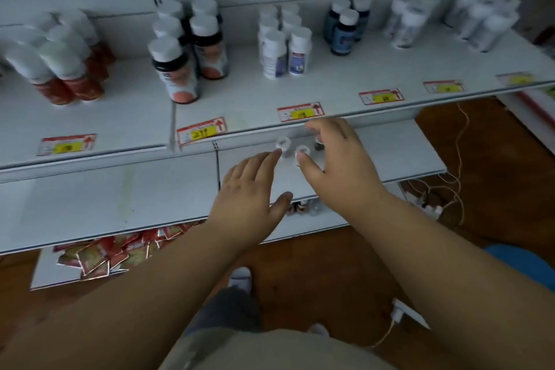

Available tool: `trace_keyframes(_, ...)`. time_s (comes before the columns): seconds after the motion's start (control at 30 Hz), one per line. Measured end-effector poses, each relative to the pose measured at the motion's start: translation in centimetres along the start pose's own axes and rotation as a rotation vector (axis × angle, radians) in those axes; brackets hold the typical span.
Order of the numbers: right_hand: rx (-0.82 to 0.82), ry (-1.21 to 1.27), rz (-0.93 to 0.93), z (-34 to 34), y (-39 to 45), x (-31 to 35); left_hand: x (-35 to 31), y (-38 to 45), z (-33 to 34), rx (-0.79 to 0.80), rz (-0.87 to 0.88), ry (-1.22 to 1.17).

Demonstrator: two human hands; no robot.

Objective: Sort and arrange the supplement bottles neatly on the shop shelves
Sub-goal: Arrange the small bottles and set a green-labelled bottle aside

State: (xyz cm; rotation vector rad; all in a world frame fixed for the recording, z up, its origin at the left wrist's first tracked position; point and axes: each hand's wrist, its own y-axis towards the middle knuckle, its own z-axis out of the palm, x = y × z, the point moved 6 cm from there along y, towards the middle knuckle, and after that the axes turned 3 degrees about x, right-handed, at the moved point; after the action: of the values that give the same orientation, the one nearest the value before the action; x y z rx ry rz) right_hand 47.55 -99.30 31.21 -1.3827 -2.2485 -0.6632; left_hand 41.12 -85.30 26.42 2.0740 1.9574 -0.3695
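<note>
Two small bottles [292, 151] with white caps stood on the middle shelf [120, 195], just under the front lip of the upper shelf [300, 90], and a third, darker one [318, 146] showed right of them. Both hands were at this cluster. The left hand [249, 189] lay with fingers straight, fingertips touching the left cap, apparently steadying or nudging it. The right hand [336, 159] arched over the group, thumb against the near cap and fingers curled toward the far side; whether it actually gripped a bottle could not be told, since the upper shelf's edge and the hand itself covered the bottle bodies. The reach seemed meant to gather the strays into a tidy group, like the rows [285, 48] already standing on the upper shelf above price tags [300, 111]. Lower down, red packets [105, 252] lay heaped on the bottom shelf, partly hidden by the left forearm.
</note>
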Motion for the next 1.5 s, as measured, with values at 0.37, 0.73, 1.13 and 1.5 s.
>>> trace_keyframes(0.37, 0.044, -0.027, 0.266, 2.2, -2.1, -11.8, -2.9, 7.2, 10.3, 0.225, 0.211, -0.020)
trace_keyframes(0.73, 0.085, 0.086, 0.458, 18.4, 0.6, -33.2, 1.4, 17.7, 29.8, 0.253, 0.009, -0.057)
trace_keyframes(1.13, -0.035, 0.088, 0.246, 29.6, 10.9, -43.5, 5.8, 24.8, 40.2, 0.174, 0.007, -0.098)
trace_keyframes(1.5, 0.021, 1.039, 0.673, 17.8, -0.2, -32.3, -0.4, 15.2, 29.2, 0.307, -0.030, -0.447)
